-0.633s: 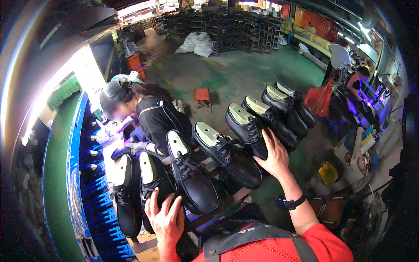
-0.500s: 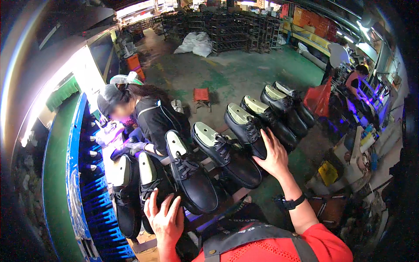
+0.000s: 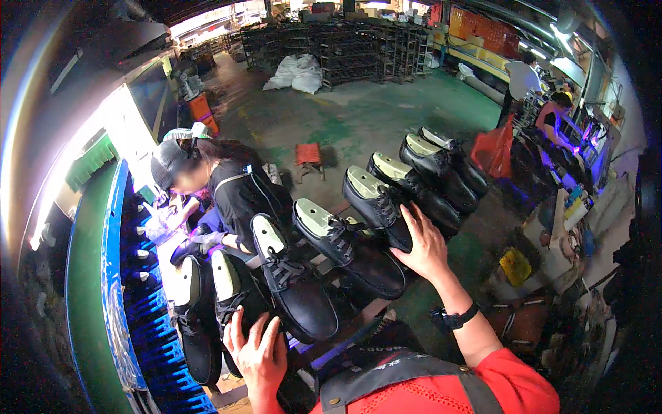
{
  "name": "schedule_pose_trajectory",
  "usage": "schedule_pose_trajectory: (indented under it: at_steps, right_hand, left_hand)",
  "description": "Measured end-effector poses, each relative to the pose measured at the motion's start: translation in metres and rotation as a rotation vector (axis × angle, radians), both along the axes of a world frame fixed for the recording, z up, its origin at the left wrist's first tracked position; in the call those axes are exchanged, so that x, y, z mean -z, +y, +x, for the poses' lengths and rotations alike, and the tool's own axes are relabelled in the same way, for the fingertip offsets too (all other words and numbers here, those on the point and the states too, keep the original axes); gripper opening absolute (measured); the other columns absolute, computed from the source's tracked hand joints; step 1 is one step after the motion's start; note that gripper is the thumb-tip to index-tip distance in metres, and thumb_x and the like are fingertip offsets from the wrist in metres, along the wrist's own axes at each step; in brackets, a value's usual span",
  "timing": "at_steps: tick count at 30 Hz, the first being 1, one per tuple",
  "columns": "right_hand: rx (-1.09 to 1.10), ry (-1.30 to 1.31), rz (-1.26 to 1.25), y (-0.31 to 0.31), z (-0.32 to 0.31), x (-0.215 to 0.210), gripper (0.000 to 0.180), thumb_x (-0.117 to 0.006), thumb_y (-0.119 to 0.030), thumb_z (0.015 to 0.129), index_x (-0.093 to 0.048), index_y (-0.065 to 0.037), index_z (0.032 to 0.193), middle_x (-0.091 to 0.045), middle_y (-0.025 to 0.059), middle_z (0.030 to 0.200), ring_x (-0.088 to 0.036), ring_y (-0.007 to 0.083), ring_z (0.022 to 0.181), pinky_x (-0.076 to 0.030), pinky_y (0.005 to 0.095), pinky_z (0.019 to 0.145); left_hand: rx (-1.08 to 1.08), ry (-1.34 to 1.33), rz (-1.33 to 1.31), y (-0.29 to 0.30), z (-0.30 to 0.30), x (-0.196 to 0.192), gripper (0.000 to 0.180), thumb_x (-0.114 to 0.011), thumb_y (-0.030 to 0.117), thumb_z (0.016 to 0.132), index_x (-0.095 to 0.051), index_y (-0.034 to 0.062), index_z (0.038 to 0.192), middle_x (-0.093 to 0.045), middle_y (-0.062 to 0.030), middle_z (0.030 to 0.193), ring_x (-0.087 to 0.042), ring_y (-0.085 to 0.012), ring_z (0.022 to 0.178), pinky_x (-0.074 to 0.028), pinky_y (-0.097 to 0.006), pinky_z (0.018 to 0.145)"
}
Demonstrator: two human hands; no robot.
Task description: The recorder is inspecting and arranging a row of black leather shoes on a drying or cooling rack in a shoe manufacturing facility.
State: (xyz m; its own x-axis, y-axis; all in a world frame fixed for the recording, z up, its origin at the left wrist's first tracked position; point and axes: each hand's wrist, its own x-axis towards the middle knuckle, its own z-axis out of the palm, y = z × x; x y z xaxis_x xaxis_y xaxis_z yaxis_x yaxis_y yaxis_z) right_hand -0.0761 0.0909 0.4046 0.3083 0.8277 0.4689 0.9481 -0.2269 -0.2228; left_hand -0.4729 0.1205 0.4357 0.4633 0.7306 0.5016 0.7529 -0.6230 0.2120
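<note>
Black lace-up shoes, pale green lasts showing in their tops, stand side by side in a slanting row, toes toward me. My left hand [image 3: 258, 355] curls its spread fingers over the toe of the second black shoe [image 3: 238, 286] from the left; its thumb is hidden. My right hand [image 3: 424, 248] holds the toe of another black shoe [image 3: 376, 200] farther up the row, thumb at the tip and fingers along its side. Between my hands, two more shoes stand untouched: a near black shoe [image 3: 303, 303] and its neighbour [image 3: 362, 259].
A co-worker [image 3: 241, 193] in a cap and dark top bends over a shoe at the left, beside a blue-edged green conveyor [image 3: 89, 276]. A red stool [image 3: 309, 155] stands on the floor beyond. Racks [image 3: 358, 58] and white sacks [image 3: 296, 74] are at the back; a red bag [image 3: 493, 152] hangs right.
The view has shifted slightly, so the shoe row and background sit a little farther left. Both my hands stay at the same shoes.
</note>
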Motion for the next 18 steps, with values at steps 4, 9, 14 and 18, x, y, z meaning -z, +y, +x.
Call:
schedule_pose_trajectory:
  at_steps: [4,9,14,18]
  right_hand:
    - [-0.011,0.000,0.014,0.0004,0.0002,0.0007,0.114,-0.092,-0.034,0.073,-0.027,-0.023,0.167,-0.041,0.0189,0.163,-0.053,0.0401,0.140,-0.048,0.0489,0.113]
    - [-0.001,-0.001,0.008,0.0000,-0.0005,0.0002,0.114,-0.092,-0.035,0.073,-0.027,-0.023,0.167,-0.041,0.0184,0.163,-0.053,0.0393,0.139,-0.048,0.0489,0.112]
    - [0.000,-0.003,0.003,0.0000,-0.0006,-0.0006,0.115,-0.092,-0.036,0.073,-0.027,-0.022,0.167,-0.041,0.0185,0.162,-0.053,0.0392,0.140,-0.048,0.0487,0.112]
    - [0.000,-0.004,0.007,0.0004,-0.0007,-0.0007,0.115,-0.092,-0.036,0.073,-0.026,-0.022,0.167,-0.041,0.0189,0.162,-0.052,0.0395,0.140,-0.047,0.0487,0.113]
  left_hand:
    - [-0.001,0.005,-0.012,-0.0006,-0.0006,0.0002,0.031,-0.076,0.014,0.085,-0.077,0.0130,0.117,-0.071,-0.0073,0.128,-0.047,-0.0424,0.143,-0.031,-0.060,0.119]
    - [-0.002,0.014,-0.009,0.0002,-0.0011,0.0005,0.031,-0.075,0.014,0.086,-0.077,0.0128,0.117,-0.071,-0.0076,0.127,-0.047,-0.0427,0.143,-0.031,-0.060,0.119]
    - [0.006,-0.006,-0.023,-0.0005,-0.0007,0.0004,0.032,-0.074,0.012,0.085,-0.077,0.0130,0.117,-0.072,-0.0083,0.127,-0.046,-0.0432,0.144,-0.030,-0.060,0.120]
    - [0.004,0.010,-0.005,0.0000,-0.0007,0.0001,0.031,-0.075,0.015,0.086,-0.077,0.0127,0.117,-0.071,-0.0078,0.127,-0.047,-0.0426,0.143,-0.031,-0.059,0.119]
